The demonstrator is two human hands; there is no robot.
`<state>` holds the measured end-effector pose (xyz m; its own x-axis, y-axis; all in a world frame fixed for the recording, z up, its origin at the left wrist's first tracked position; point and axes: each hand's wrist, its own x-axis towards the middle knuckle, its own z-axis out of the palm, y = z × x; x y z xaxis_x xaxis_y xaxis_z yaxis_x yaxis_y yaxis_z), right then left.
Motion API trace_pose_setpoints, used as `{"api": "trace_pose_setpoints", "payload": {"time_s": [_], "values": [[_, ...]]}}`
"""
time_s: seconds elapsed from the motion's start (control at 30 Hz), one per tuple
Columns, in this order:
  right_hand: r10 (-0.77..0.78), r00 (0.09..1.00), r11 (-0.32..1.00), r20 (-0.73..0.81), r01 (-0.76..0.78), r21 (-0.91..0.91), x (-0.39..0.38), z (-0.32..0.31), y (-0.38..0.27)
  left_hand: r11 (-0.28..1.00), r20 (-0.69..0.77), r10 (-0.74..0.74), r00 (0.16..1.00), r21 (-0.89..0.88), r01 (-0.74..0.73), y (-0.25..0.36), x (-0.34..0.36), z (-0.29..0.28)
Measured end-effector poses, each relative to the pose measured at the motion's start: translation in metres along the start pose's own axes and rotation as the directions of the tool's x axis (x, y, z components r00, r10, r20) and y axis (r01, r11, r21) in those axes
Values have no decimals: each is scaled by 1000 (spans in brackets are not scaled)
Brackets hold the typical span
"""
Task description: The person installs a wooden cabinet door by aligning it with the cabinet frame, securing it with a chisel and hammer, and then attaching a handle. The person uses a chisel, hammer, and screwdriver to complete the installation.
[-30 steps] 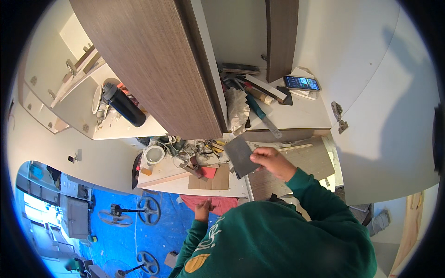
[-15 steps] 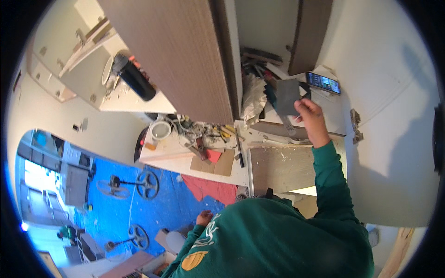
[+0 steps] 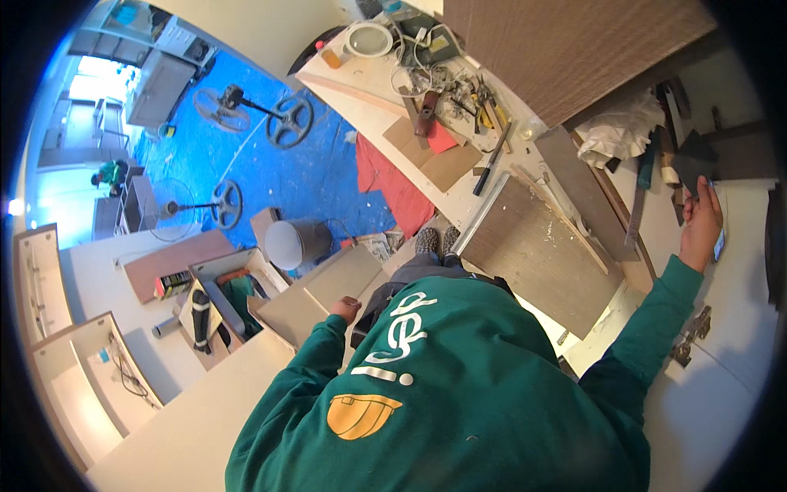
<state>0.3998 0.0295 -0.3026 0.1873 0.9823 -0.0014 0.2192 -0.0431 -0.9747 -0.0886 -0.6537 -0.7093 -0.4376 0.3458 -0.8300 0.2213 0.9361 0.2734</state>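
So yeah, the biggest thing in view is my green sweatshirt (image 3: 492,394), all across the bottom. Next up is the blue sheeting (image 3: 324,201) on the floor, upper left. Then the white bench (image 3: 365,80), pretty cluttered, with a brown wood-grain panel (image 3: 566,45) in the top right corner. Below the bench's right end there's a loose grey-brown board (image 3: 533,258).

Mid-size stuff: a red cloth (image 3: 392,193) by the bench's front edge, a crumpled whitish bag (image 3: 621,133) on the shelf (image 3: 666,215) to the right, some flat cardboard (image 3: 449,168) on the bench, a grey bucket (image 3: 295,244), plus 3 spoked wheels (image 3: 288,123) over the sheeting.

Right hand (image 3: 702,220) is stretched way out over the shelf, fingers pinching a dark grey sheet (image 3: 695,154). That sheet's near the bag; can't tell if it's touching anything behind it. Left hand (image 3: 347,309) hangs by my thigh, fingers loosely curled, can't tell if there's anything in it.

Smallest: a red scrap (image 3: 441,138) on the cardboard and a sliver of phone (image 3: 719,247) just beside the right wrist.
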Motion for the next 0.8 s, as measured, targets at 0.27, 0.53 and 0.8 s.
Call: {"api": "trace_pose_setpoints", "payload": {"time_s": [0.27, 0.53, 0.8], "values": [[24, 1000, 990, -19, -26, -141, 20, 4, 2, 999, 14, 45, 999, 13, -45, 58, -28, 41], [-351, 936, 763, 4, 289, -578, 23, -2, 19, 990, -87, 66, 994, -120, -76, 64, 4, 14], [-608, 777, 726, -160, 463, -509, -27, 22, -22, 786, -422, 365, 830, -339, -518, 163, 15, -39]]}}
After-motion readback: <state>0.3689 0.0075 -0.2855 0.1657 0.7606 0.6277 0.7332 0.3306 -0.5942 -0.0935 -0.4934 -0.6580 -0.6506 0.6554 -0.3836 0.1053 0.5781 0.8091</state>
